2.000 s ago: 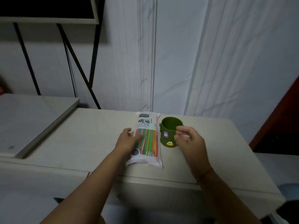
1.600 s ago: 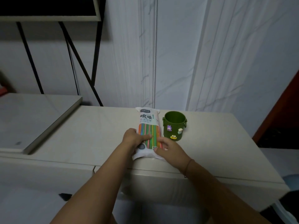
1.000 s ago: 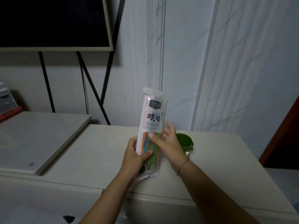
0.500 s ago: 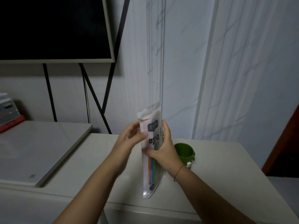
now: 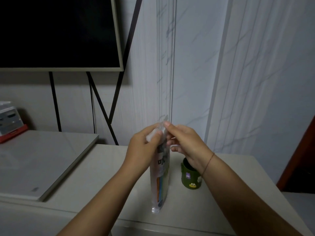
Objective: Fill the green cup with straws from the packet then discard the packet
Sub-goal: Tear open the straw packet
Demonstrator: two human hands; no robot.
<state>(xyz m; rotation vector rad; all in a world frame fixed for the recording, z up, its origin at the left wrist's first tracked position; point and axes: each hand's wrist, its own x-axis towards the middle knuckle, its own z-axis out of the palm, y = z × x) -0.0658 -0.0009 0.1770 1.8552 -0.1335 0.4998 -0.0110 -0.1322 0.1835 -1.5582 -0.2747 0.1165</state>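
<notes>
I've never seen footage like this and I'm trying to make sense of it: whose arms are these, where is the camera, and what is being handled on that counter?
There is no machine here. The camera is worn on a person's head and looks forward and down, so the two bare arms reaching in from below are that person's own.

Both hands pinch the top of a clear plastic packet of straws, held upright: the left hand on one side, the right hand on the other, apparently working to open it. Coloured straws show through its lower part.

Beside the packet, on the pale counter, stands a green cup with small stickers; the right wrist partly hides it. No straws are seen in it yet.

At upper left hangs a dark screen.
</notes>
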